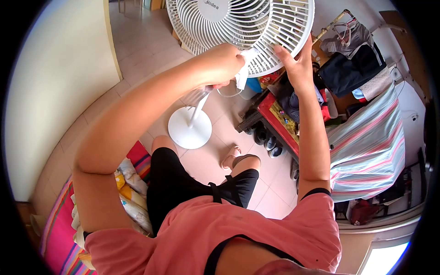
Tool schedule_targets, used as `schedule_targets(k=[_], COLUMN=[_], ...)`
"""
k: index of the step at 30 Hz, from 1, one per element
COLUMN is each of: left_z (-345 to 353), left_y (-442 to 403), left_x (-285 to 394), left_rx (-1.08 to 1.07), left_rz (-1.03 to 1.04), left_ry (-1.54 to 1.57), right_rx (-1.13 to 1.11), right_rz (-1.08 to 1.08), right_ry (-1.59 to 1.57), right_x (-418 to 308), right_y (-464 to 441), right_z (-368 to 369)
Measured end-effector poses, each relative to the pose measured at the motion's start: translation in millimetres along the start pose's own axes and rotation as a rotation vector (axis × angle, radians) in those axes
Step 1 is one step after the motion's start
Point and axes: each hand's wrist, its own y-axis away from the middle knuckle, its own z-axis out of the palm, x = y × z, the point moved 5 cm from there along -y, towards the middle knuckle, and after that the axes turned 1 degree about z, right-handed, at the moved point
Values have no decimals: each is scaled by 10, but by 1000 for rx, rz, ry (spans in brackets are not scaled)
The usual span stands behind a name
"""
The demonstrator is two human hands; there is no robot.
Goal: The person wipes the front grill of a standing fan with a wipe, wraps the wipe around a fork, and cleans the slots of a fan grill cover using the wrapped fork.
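Note:
A white fan's round grille point(256, 27) fills the top of the head view, tilted, above its white stem and round base point(189, 128) on the floor. My left hand point(222, 66) is closed by the grille's lower edge, beside a white part point(242, 78); its fingertips are mostly hidden, and what they grip cannot be made out. My right hand point(298, 68) grips the grille's right edge, thumb on the near side and the other fingers partly hidden behind it. A thin white cord loops below my left hand.
At the right stand a red-topped table point(279, 121) with items on it, shoes point(270, 143) beneath, a striped cloth point(366, 142) and hanging dark clothes point(353, 68). A pink striped cover point(57, 222) with piled fabric lies at lower left. A pale wall point(59, 82) rises at the left.

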Motion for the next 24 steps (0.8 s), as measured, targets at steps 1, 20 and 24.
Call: schedule_targets(k=[1, 20, 24], left_z=[-9, -134, -57], left_y=[-2, 120, 162], left_x=[15, -81, -24], left_rx=[-5, 79, 105], left_rz=[9, -35, 6], left_ry=[-21, -80, -82], right_rx=[3, 11, 22], right_rz=[-30, 0, -17], right_ry=[19, -40, -15], right_x=[-2, -3, -10], right_y=[2, -8, 3], right_z=[-6, -1, -2])
